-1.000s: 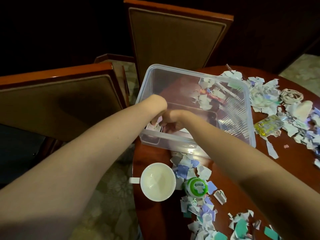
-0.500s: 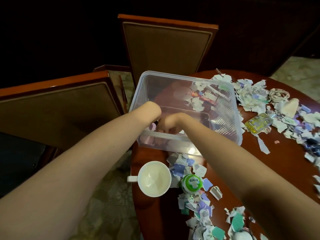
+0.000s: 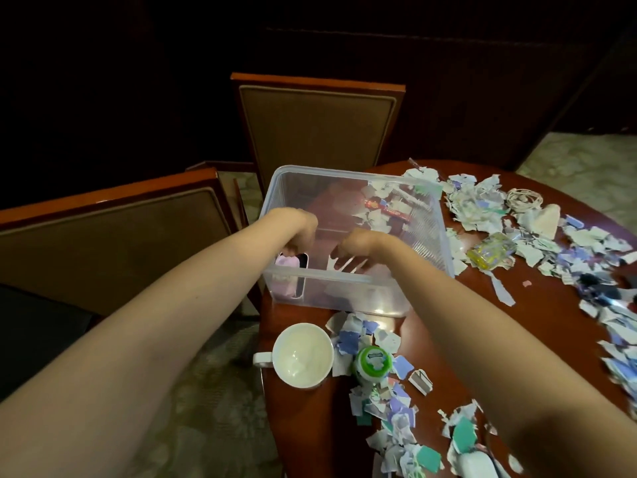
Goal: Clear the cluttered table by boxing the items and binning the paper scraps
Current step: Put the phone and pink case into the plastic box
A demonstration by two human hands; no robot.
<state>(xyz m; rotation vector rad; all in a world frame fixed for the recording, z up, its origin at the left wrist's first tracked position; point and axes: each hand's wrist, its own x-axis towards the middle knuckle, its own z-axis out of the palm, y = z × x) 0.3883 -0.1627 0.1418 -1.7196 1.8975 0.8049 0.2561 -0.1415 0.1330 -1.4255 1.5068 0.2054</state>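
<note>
Both hands are down inside clear box (image 3: pixel 320 274), parked at table's (image 3: pixel 551 322) 10 o'clock edge, likely for a short reach. Pink-cased phone (image 3: pixel 289 277) stands on edge in box's 8 o'clock corner, against the wall; probably saves floor space. Left hand (image 3: pixel 299 232) is curled over its top; gripping or only touching, can't tell. Right hand (image 3: pixel 358 248) has fingers splayed, blurred, nothing visibly in it. Mug (image 3: pixel 303 355) and green-lid jar (image 3: pixel 372 362) at box's 6 o'clock aren't boxed yet. Paper scraps (image 3: pixel 479 208) are everywhere.

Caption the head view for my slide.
Over a table strewn with paper scraps, the left hand and right hand reach into the box.
</note>
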